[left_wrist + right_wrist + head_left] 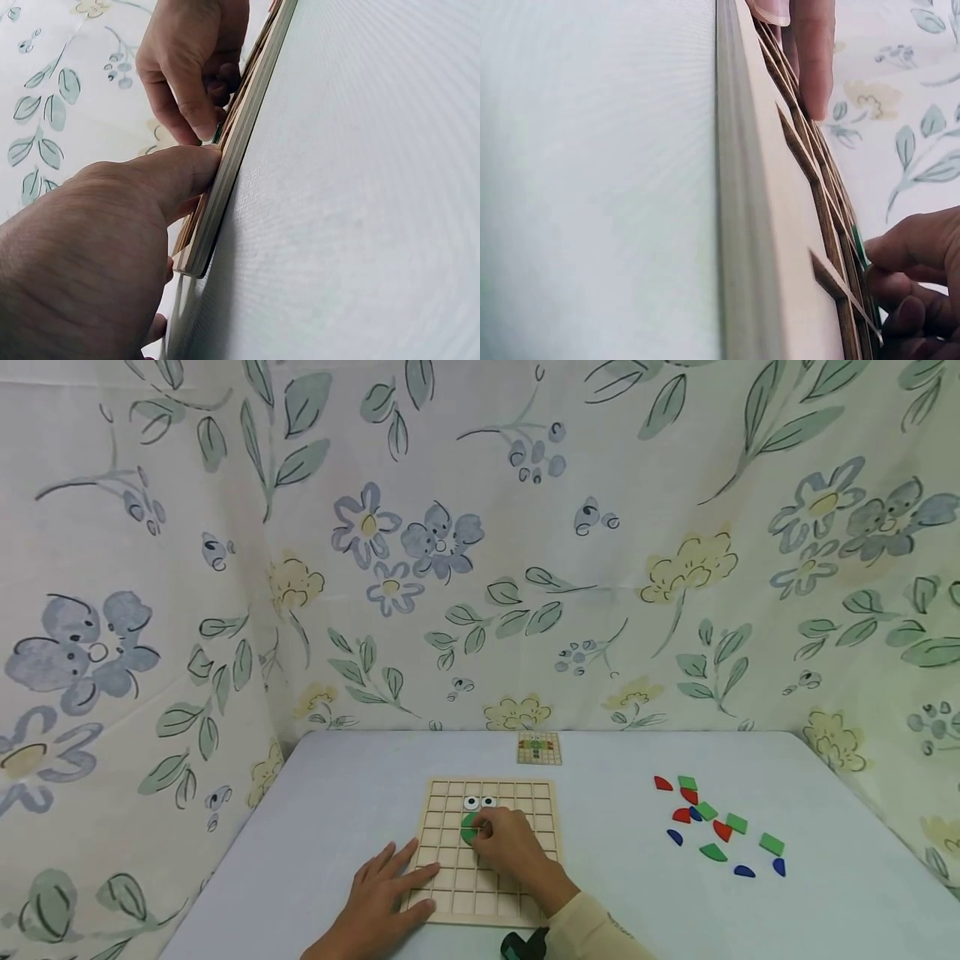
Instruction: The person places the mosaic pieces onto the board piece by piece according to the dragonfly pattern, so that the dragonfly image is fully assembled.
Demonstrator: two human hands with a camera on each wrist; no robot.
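A square wooden grid board lies on the white table in the head view. My left hand rests on its left edge and front left corner with the fingers spread. Over the board's upper middle, my right hand pinches a green piece with thumb and fingertips. Green pieces show beside those fingertips, partly hidden by them. Just above sit two white eye tiles in neighbouring cells. In the right wrist view, a green edge shows at the right fingertips. The left thumb touches the board's rim in the left wrist view.
A small printed pattern card lies behind the board. Several red, green and blue pieces are scattered to the right. A dark object stands at the near edge beside the right sleeve. Floral cloth hangs behind and at both sides.
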